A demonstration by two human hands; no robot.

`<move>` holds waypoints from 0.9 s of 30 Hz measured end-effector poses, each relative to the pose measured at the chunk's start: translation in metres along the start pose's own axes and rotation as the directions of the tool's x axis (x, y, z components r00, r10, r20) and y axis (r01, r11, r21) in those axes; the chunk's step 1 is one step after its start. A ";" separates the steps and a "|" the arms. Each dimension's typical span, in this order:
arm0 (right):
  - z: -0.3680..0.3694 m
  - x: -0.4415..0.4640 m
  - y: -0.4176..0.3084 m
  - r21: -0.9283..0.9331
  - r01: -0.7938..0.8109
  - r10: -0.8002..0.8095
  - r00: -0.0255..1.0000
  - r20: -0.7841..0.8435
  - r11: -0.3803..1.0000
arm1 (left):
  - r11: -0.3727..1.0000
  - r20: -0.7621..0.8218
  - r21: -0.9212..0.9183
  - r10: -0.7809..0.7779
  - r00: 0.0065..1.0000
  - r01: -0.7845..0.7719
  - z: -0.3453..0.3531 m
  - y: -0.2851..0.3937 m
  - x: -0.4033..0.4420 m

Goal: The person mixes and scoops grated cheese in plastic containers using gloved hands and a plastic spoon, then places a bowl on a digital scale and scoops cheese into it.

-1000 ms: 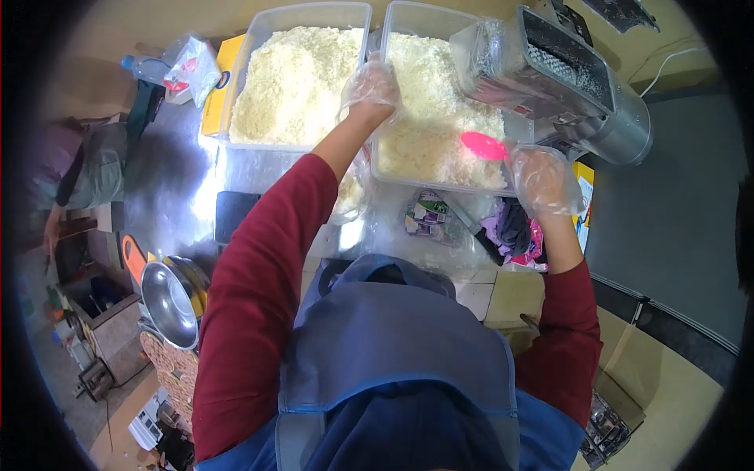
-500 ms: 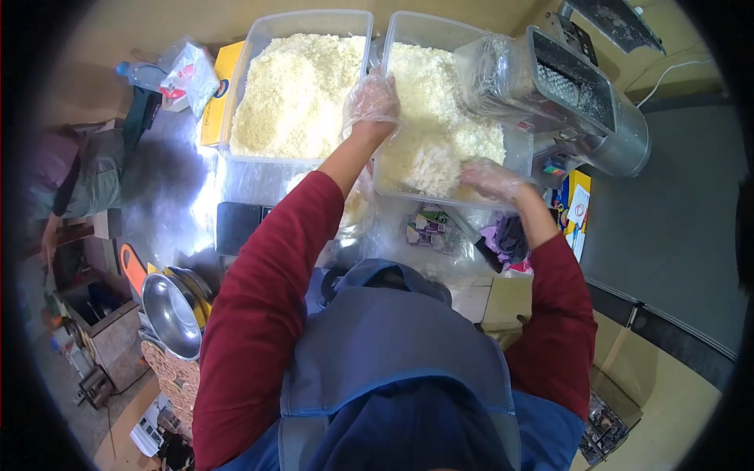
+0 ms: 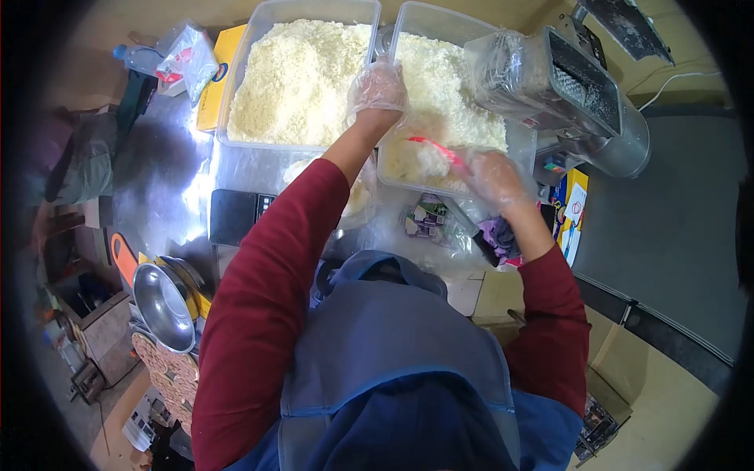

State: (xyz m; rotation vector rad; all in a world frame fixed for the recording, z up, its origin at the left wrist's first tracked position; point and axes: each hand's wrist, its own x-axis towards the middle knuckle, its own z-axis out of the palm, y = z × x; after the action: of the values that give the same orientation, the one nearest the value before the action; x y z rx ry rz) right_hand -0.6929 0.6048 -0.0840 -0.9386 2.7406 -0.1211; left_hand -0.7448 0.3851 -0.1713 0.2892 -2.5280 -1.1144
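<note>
Firstly, the right hand [image 3: 496,179], in a clear plastic glove: fingers closed around a pink scoop [image 3: 441,151], its grip covered by the hand. Scoop: held low over the near end of the right tub [image 3: 448,17], its far end among the white crumbly food [image 3: 440,78].

Left hand [image 3: 378,86], likewise gloved: over the neighbouring walls of the two tubs. Its fingertips are turned away from where I stand; whether they pinch the rim, I cannot tell.

Partly hidden: one side of the right tub, behind a metal machine [image 3: 620,145] with plastic wrap about its box-shaped top; a clear bag [image 3: 360,206] with pale contents, crossed by the left sleeve [image 3: 271,275].

Containers: right tub, clear plastic, white food heaped higher toward the far end, thinner near the scoop. Left tub [image 3: 310,8], clear plastic, well filled with similar food. Machine's open top, whitish bits inside.

Nearer the person: one knife [image 3: 470,229], beside purple cloth [image 3: 496,234]; one small purple packet [image 3: 426,217], print unreadable.
</note>
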 end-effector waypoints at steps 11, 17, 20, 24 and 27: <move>-0.001 -0.005 0.058 -0.188 -0.165 0.233 0.868 0.438 0.968 | 0.999 -0.038 -0.029 -0.042 0.998 0.041 0.001 0.003 0.000; 0.075 0.021 0.048 0.436 -0.116 -0.100 0.891 0.443 0.893 | 0.997 -0.009 0.020 -0.081 0.997 0.081 0.000 0.010 -0.001; 0.055 0.017 0.054 0.553 -0.102 -0.150 0.907 0.392 0.827 | 0.997 -0.012 0.013 -0.073 0.997 0.073 -0.001 0.007 0.003; -0.013 -0.003 0.032 0.238 -0.401 0.277 0.862 0.425 0.884 | 0.999 -0.013 0.021 -0.033 0.999 0.034 -0.005 0.005 -0.001; -0.022 -0.008 0.033 -0.162 -0.232 0.261 0.947 0.187 0.959 | 0.999 -0.010 0.004 -0.042 0.999 0.042 -0.004 0.008 0.002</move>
State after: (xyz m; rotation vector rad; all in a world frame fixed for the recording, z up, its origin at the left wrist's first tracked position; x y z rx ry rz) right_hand -0.7121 0.6359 -0.0667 -0.5914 2.6685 0.2022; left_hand -0.7458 0.3869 -0.1628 0.3499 -2.5272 -1.1203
